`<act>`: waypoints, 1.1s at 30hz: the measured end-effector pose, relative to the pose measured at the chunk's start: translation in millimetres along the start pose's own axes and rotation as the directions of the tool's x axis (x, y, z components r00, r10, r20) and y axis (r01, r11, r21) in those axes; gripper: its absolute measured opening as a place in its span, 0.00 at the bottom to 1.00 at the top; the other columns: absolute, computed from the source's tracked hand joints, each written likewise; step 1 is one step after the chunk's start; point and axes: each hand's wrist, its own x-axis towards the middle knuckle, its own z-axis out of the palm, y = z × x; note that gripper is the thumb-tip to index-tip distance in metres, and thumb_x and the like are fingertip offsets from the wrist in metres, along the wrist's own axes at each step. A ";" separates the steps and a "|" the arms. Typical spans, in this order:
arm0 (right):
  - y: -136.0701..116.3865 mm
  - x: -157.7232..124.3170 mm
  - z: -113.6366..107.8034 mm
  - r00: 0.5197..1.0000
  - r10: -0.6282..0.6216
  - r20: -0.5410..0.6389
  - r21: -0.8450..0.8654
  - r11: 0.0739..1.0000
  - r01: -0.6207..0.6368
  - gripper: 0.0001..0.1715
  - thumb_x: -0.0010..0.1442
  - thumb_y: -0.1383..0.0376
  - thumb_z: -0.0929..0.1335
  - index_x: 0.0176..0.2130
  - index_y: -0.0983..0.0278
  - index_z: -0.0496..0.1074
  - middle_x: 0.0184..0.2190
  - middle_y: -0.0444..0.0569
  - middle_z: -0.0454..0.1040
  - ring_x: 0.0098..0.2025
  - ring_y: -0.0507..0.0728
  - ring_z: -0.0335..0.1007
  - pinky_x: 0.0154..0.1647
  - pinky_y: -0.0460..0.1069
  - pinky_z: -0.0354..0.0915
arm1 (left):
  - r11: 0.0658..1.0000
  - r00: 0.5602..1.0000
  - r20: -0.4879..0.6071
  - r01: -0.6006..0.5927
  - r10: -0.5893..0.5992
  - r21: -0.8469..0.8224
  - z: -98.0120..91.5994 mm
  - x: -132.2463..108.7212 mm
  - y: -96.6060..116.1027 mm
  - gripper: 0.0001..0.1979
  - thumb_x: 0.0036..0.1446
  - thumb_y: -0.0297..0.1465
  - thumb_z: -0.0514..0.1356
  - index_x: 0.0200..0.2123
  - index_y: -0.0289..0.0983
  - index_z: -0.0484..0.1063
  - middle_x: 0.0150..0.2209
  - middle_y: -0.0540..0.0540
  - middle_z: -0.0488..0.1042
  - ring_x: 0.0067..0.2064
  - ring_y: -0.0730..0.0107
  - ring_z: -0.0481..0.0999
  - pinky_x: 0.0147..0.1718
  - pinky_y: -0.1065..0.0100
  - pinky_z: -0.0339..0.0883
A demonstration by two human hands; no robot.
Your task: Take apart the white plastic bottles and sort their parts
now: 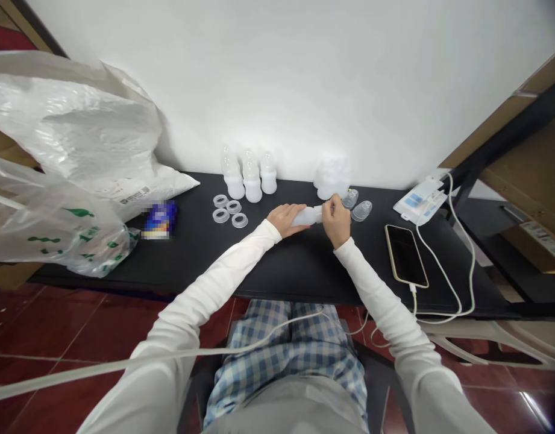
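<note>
My left hand (282, 220) is wrapped around the body of a white baby bottle (305, 217), which lies on its side above the black table with its neck to the right. At the neck end, my right hand (337, 222) is closed in a tight grip; the part inside its fingers is hidden. Just right of that hand lie two clear domed caps (362, 210). Behind it, against the wall, white bottles (331, 178) stand in a group. To the left, three capped baby bottles (252, 187) stand upright, and several translucent collar rings (240, 220) lie in front of them.
Large plastic bags (78, 138) and a blue packet (159, 219) occupy the table's left side. A phone (406, 256) with a charging cable (470, 265) lies at right, near a white-and-blue package (419, 200). The black table (178, 259) ends close to my lap.
</note>
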 end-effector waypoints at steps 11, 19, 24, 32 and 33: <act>30.5 18.7 -12.1 0.986 -0.163 -0.016 -0.232 0.960 0.155 0.16 0.68 0.63 0.56 0.43 0.63 0.69 0.37 0.52 0.72 0.42 0.59 0.67 0.42 0.53 0.60 | 0.870 0.815 -0.312 0.480 -0.488 -0.107 12.1 3.2 -36.0 0.27 0.57 0.45 0.64 0.52 0.34 0.68 0.50 0.32 0.71 0.51 0.52 0.74 0.52 0.53 0.69; 39.9 8.0 -0.1 0.915 -0.267 0.304 -0.513 0.763 0.393 0.15 0.65 0.64 0.62 0.42 0.62 0.77 0.39 0.55 0.70 0.44 0.62 0.60 0.46 0.56 0.51 | 0.826 0.740 -0.385 0.548 -0.551 -0.130 11.6 10.0 -52.1 0.31 0.59 0.41 0.63 0.59 0.31 0.60 0.46 0.34 0.70 0.47 0.55 0.76 0.50 0.54 0.72; 39.2 1.6 5.1 0.903 -0.259 0.343 -0.566 0.710 0.418 0.19 0.66 0.64 0.61 0.46 0.61 0.78 0.43 0.59 0.70 0.47 0.65 0.59 0.51 0.60 0.51 | 0.833 0.772 -0.337 0.548 -0.540 -0.078 9.3 14.4 -52.0 0.16 0.64 0.39 0.57 0.46 0.32 0.68 0.46 0.32 0.70 0.49 0.50 0.74 0.50 0.52 0.70; 47.0 -0.2 10.7 0.903 -0.262 0.339 -0.546 0.727 0.416 0.19 0.65 0.65 0.61 0.46 0.62 0.79 0.42 0.59 0.73 0.49 0.66 0.59 0.56 0.65 0.50 | 0.802 0.782 -0.202 0.596 -0.589 -0.032 6.6 17.0 -45.6 0.11 0.63 0.32 0.51 0.43 0.32 0.67 0.45 0.28 0.72 0.52 0.43 0.72 0.49 0.50 0.67; 47.6 0.0 10.9 0.902 -0.265 0.340 -0.541 0.730 0.419 0.19 0.65 0.65 0.61 0.46 0.62 0.79 0.41 0.59 0.73 0.49 0.66 0.59 0.56 0.64 0.50 | 0.795 0.783 -0.174 0.607 -0.597 0.005 4.7 16.6 -41.7 0.11 0.62 0.30 0.50 0.42 0.31 0.67 0.45 0.26 0.72 0.53 0.42 0.72 0.49 0.49 0.66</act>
